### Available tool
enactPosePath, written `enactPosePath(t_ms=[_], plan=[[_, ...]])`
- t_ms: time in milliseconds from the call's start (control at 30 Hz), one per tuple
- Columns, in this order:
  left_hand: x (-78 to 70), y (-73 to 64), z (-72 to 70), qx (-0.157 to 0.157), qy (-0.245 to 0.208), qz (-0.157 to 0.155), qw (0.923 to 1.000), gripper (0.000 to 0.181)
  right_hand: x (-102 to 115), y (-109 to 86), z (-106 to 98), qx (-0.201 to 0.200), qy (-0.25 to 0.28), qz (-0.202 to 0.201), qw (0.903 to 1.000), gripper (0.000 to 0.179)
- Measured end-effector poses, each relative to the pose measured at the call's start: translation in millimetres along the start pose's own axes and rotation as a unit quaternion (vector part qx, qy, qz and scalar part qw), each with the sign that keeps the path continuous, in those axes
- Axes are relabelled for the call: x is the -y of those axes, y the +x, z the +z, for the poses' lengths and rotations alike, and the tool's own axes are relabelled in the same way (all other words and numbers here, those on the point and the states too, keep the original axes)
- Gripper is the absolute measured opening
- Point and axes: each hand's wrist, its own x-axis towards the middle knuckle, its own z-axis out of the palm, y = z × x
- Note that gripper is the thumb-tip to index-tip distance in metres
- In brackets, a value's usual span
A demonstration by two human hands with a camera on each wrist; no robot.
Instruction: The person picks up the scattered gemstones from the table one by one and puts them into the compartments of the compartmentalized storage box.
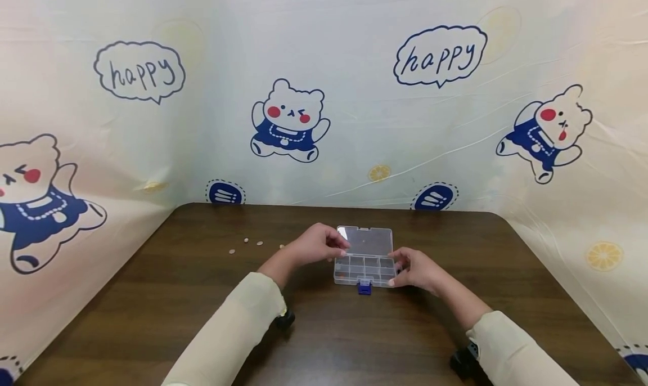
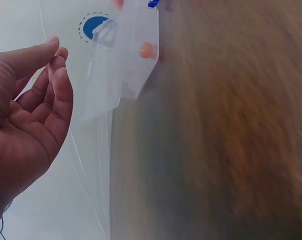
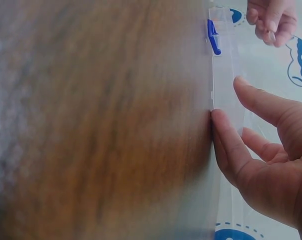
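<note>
A clear plastic compartment box (image 1: 364, 279) lies on the table with its lid (image 1: 372, 241) folded back and a blue latch (image 1: 364, 287) at the front. My right hand (image 1: 417, 270) holds its right end, thumb at the front corner and fingers along the side. Over the left side of the box hovers my left hand (image 1: 316, 244), thumb and fingertips together. In the right wrist view, a small pale piece (image 3: 272, 36) shows at the left hand's fingertips; its kind is too small to make out. The left palm (image 2: 26, 135) faces the left wrist camera.
Several small pale pieces (image 1: 260, 243) lie scattered on the brown wooden table (image 1: 202, 307), left of the left hand. Behind the table hangs a printed curtain (image 1: 354, 149) with bears and lettering.
</note>
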Motion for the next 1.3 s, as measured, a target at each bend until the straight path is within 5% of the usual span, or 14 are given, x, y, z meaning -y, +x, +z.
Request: enactPosePath(t_ms=[300, 867, 1300], plan=[[-9.9, 16.8, 4.3, 0.025, 0.048, 0.028, 0.9982, 0.018, 0, -0.2, -1, -0.001, 0.006, 0.004, 1.0, 0.064], [-2.4, 40.6, 15.2, 0.072, 0.098, -0.008, 0.9926, 0.008, -1, -0.6, -1, 0.004, 0.011, 0.001, 0.9999, 0.065], [4.6, 41.4, 24.5, 0.049, 0.111, 0.01, 0.9926, 0.008, 0, -0.8, -1, 0.003, 0.014, 0.009, 0.9999, 0.065]])
